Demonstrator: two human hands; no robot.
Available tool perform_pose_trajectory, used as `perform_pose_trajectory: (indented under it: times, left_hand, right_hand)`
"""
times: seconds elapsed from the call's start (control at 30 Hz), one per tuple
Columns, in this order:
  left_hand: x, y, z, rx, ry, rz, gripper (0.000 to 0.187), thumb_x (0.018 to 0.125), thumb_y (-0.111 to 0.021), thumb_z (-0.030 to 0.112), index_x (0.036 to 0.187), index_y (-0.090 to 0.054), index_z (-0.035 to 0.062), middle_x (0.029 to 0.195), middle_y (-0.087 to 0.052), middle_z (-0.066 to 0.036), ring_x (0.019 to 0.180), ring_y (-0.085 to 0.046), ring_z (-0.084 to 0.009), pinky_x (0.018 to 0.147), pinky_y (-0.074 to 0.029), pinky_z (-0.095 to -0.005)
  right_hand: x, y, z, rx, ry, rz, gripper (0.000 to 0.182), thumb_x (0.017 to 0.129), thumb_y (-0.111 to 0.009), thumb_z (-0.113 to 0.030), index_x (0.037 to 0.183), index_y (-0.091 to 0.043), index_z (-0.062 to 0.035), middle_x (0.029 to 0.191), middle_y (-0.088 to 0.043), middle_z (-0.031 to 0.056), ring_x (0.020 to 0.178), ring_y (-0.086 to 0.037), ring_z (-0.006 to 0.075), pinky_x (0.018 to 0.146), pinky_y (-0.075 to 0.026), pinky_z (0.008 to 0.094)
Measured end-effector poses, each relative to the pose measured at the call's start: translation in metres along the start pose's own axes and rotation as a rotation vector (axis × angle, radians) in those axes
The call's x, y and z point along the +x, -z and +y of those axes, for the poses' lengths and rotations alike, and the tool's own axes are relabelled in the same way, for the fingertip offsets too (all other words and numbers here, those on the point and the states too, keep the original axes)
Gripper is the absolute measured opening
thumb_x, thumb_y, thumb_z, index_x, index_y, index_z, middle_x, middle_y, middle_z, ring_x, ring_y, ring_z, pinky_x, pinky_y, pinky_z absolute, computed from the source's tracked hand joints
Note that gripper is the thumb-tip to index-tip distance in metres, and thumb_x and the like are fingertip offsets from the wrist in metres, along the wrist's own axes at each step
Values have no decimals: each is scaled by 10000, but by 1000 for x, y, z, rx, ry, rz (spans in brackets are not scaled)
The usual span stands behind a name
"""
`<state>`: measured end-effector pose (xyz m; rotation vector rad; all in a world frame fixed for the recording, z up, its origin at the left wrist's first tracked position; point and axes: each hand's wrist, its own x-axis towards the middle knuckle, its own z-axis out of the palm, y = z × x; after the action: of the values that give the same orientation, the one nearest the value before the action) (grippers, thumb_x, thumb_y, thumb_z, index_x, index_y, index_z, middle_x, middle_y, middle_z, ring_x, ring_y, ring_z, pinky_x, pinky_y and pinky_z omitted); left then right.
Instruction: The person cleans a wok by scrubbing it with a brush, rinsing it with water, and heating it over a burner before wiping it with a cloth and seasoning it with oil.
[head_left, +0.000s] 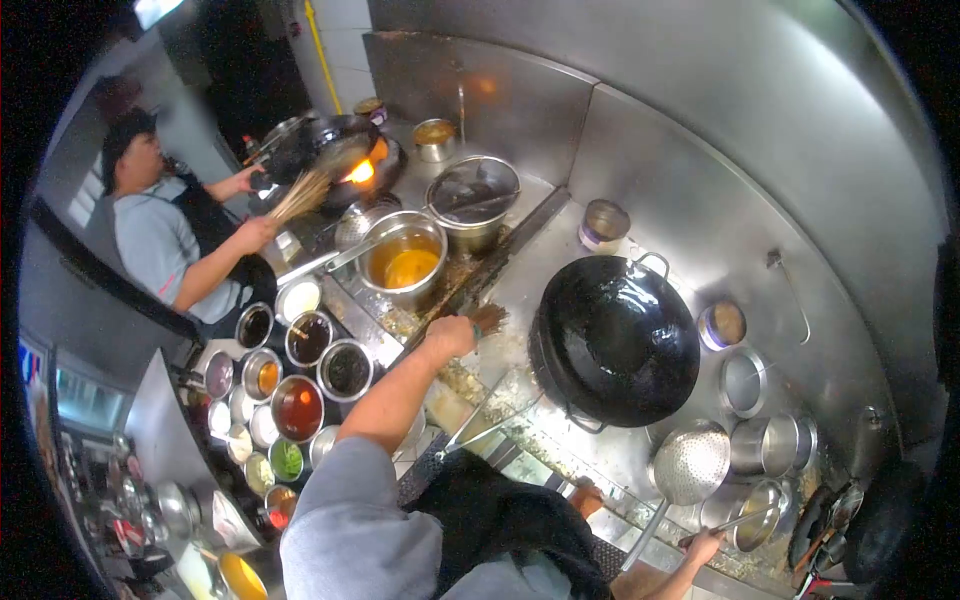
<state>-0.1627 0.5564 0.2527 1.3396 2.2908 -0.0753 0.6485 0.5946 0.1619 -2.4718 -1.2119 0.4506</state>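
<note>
My left hand point(452, 337) is closed round a bristled brush point(490, 319), held beside the left rim of a large black wok point(620, 345). The wok is tilted on the steel range and its inside looks wet. At the lower right, my right hand point(704, 545) grips the handle end of a ladle point(742, 520), whose other end reaches over a metal pot point(765, 496). A perforated skimmer point(692, 462) lies between the wok and that pot, its handle pointing down-left.
At upper left a co-worker point(165, 220) holds a wok point(330, 150) over flame and a bamboo brush point(303, 194). A pot of yellow liquid point(408, 265) and sauce bowls point(298, 408) stand left. More pots point(765, 445) and cans point(722, 325) line the right.
</note>
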Motion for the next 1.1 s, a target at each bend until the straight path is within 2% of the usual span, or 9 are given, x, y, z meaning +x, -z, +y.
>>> perform_pose_trajectory:
  times: [0.27,0.33,0.4,0.5,0.6,0.63,0.73,0.9,1.1]
  left_hand:
    - [-101,-27,0,-45,110,-38,404,834,-602,284,1122,-682,12,1188,-657,-201,1101,-642,-344,929,-515,-438]
    - [-105,-36,1,-49,110,-8,399,836,-595,272,1121,-681,7,1196,-652,-206,1109,-638,-346,930,-515,-440]
    - [-110,-42,13,-41,114,-6,394,838,-589,261,1120,-680,2,1203,-647,-211,1117,-634,-347,931,-515,-442]
    - [-102,-36,11,92,90,-62,367,830,-578,223,1106,-693,11,1214,-632,-225,1123,-625,-361,961,-495,-434]
    - [-71,-50,-1,16,59,-96,338,822,-589,242,978,-718,-29,1066,-683,-225,996,-687,-299,883,-529,-417]
    - [-63,-51,1,-37,64,-108,335,822,-583,227,985,-716,-33,1056,-689,-220,965,-695,-305,874,-532,-415]
    - [-81,-20,17,-94,171,-178,333,829,-570,203,1002,-711,-44,1018,-703,-214,893,-711,-319,855,-538,-413]
    - [-71,-27,-12,-71,84,-160,346,838,-583,231,1035,-709,-24,1095,-682,-215,1008,-680,-326,901,-520,-414]
    - [-78,-10,-18,-50,41,-198,423,846,-608,309,1150,-675,22,1192,-652,-197,1124,-623,-351,968,-487,-408]
  right_hand:
    - [-76,35,-105,-222,177,308,689,798,-708,-129,1407,-419,14,1277,-579,236,1200,-542,397,1029,-400,463]
    - [-101,30,-128,-30,588,444,613,807,-692,-55,1373,-468,26,1297,-566,239,1224,-526,393,1052,-395,463]
    - [-122,-32,-172,632,462,-77,520,869,-599,-2,1379,-502,-20,1225,-621,175,1153,-580,241,993,-445,360]
    - [-290,17,-339,436,971,-739,641,856,-549,6,1458,-439,-187,949,-681,120,824,-652,220,820,-501,323]
    - [-376,50,-455,326,1395,-854,676,824,-591,-215,1465,-380,-244,849,-654,247,851,-654,417,780,-533,471]
    - [-393,35,-483,524,1520,-698,692,859,-595,-195,1497,-328,-223,724,-632,176,649,-619,362,652,-502,459]
    - [-428,45,-541,564,1520,-510,491,871,-584,-198,1354,-524,-130,815,-672,186,780,-664,369,722,-538,443]
    - [-424,-59,-480,161,1471,-696,249,922,-546,-247,1028,-702,-85,903,-700,172,850,-675,363,774,-535,460]
    - [-459,-230,-353,-221,1261,-928,465,846,-539,-140,1308,-568,-108,1116,-663,210,1006,-647,369,894,-506,448]
